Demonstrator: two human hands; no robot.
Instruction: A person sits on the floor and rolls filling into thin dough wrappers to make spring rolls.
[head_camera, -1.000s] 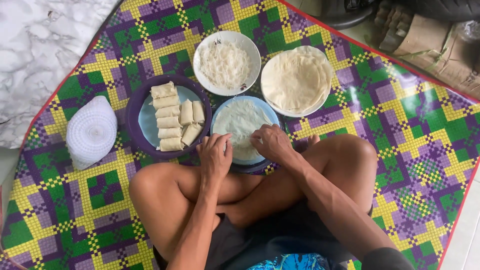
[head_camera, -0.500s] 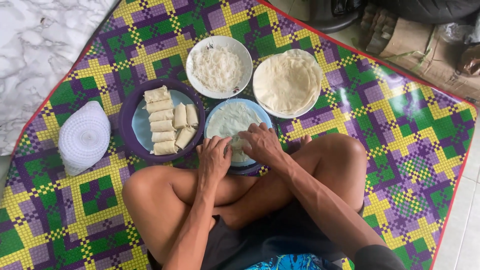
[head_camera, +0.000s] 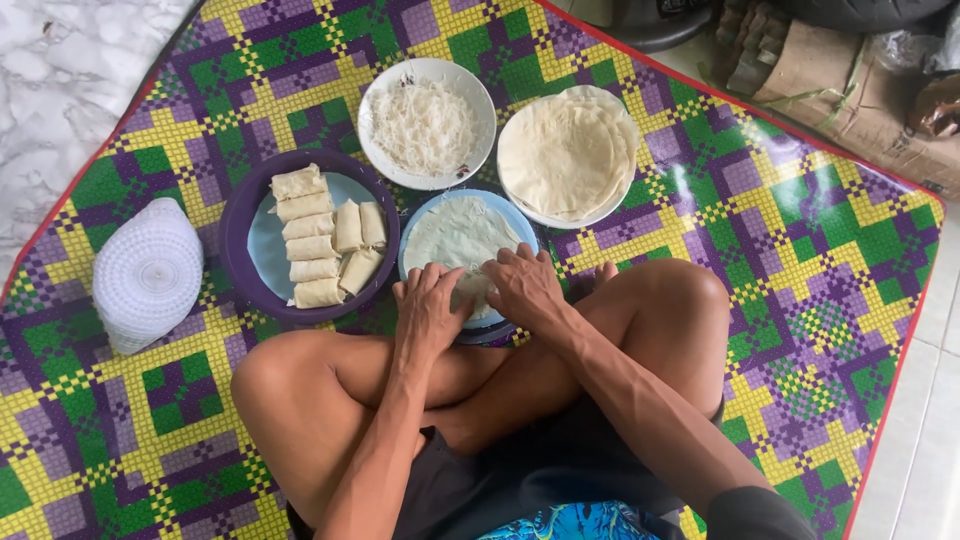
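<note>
I sit cross-legged on a woven mat. A thin pale wrapper (head_camera: 458, 232) lies spread on a blue plate (head_camera: 519, 225) in front of my knees. My left hand (head_camera: 430, 308) and my right hand (head_camera: 522, 285) rest side by side on the wrapper's near edge, fingers curled down onto it, pressing or folding that edge. What lies under the fingers is hidden. To the left, a purple dish (head_camera: 237, 235) holds several finished rolls (head_camera: 312, 245). Behind the plate stand a white bowl of fine white noodles (head_camera: 425, 125) and a white plate stacked with round wrappers (head_camera: 565, 155).
A colourful checked mat (head_camera: 800, 260) with a red border covers the floor. A white ribbed plastic lid or basket (head_camera: 147, 275) lies at the left. Marbled floor shows at the upper left, tiles at the right, cardboard boxes (head_camera: 850, 85) at the upper right.
The view has shifted slightly. Both hands stay on the wrapper's near edge, moving only a little closer together.
</note>
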